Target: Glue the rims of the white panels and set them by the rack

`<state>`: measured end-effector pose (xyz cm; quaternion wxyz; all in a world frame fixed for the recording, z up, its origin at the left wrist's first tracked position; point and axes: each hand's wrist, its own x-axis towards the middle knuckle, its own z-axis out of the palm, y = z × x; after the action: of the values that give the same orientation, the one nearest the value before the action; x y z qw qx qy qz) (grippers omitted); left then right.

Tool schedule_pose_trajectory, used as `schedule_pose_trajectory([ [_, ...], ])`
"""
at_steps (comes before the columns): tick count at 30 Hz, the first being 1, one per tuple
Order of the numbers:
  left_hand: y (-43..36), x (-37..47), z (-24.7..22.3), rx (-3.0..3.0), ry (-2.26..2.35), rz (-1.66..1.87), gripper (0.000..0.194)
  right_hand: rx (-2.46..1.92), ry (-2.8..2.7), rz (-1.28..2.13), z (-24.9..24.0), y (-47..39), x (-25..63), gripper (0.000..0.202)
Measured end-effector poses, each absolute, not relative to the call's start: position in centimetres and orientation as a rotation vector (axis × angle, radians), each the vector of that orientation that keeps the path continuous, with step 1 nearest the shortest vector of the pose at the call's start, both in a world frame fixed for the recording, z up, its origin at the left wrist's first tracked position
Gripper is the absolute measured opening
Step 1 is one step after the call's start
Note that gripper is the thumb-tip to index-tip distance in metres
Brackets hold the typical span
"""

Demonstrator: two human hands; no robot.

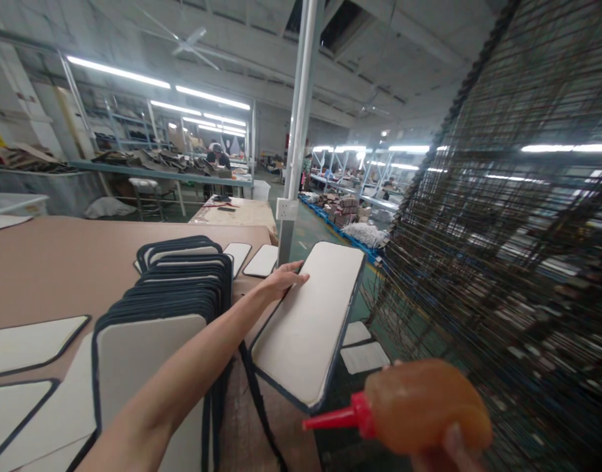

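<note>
My left hand [287, 278] reaches forward and grips the left edge of a white rectangular panel with dark edging [313, 321], thumb on its face. The panel is held tilted, off the table. In my right hand [455, 449] is an amber squeeze bottle [426, 403] with a red nozzle, lying sideways. The nozzle points left, close to the panel's lower corner. The fingers of this hand are mostly hidden behind the bottle. Left of the held panel, under my forearm, stands a thick stack of similar dark-edged panels [148, 347].
More panels lie on the brown table [65, 262] at left and at its far end. A metal post [298, 131] with a socket rises beyond my left hand. At right stands a tall wire rack [502, 216]. Two white panels [364, 357] lie lower down, beyond the held one.
</note>
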<state>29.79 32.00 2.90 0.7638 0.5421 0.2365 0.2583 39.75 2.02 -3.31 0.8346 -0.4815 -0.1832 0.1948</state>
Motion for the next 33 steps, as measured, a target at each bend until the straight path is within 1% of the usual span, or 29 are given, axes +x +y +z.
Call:
schedule_pose_trajectory([
  [1,31.7,29.9,2.6,1.187,0.526,0.570,0.076,-0.983,-0.313,0.431,-2.1,2.9,40.0,0.037],
  [2,31.3,30.0,2.2,1.196,0.529,0.576,0.078,-0.919,-0.257,0.352,-0.8,3.9,40.5,0.041],
  [4,30.2,30.1,1.3,1.217,0.533,0.596,0.082,-0.855,-0.319,0.138,1.4,5.9,41.7,0.042],
  [7,28.6,29.8,0.5,1.235,0.509,0.598,0.084,-0.859,-0.419,0.035,2.7,7.9,43.8,0.041],
  [11,27.4,28.8,1.0,1.155,0.414,0.419,0.084,-0.862,-0.440,-0.003,2.1,8.5,45.7,0.044],
  [14,27.4,28.3,1.3,1.143,0.297,0.340,0.084,-0.884,-0.438,0.007,1.1,8.0,45.9,0.041],
  [17,28.2,28.2,0.9,1.147,0.275,0.341,0.083,-0.930,-0.425,0.056,-1.3,7.0,44.1,0.036],
  [20,29.3,28.4,0.3,1.132,0.383,0.365,0.087,-1.010,-0.366,0.154,-4.4,5.9,40.8,0.031],
  [22,29.8,28.4,0.1,1.147,0.430,0.384,0.090,-1.042,-0.350,0.233,-5.4,5.7,39.2,0.039],
  [25,29.8,28.2,0.2,1.169,0.420,0.359,0.093,-1.030,-0.421,0.205,-3.7,6.7,40.0,0.054],
  [28,29.5,27.9,0.6,1.157,0.373,0.315,0.095,-0.898,-0.403,-0.006,-0.5,8.3,43.4,0.049],
  [29,29.4,27.8,0.7,1.145,0.368,0.324,0.095,-0.886,-0.395,-0.024,0.2,8.6,44.2,0.047],
  [31,29.5,27.7,0.9,1.111,0.388,0.355,0.096,-0.892,-0.387,-0.002,0.2,8.8,44.4,0.045],
  [33,29.8,27.7,0.8,1.075,0.425,0.382,0.096,-0.927,-0.395,0.079,-1.1,8.2,42.8,0.043],
])
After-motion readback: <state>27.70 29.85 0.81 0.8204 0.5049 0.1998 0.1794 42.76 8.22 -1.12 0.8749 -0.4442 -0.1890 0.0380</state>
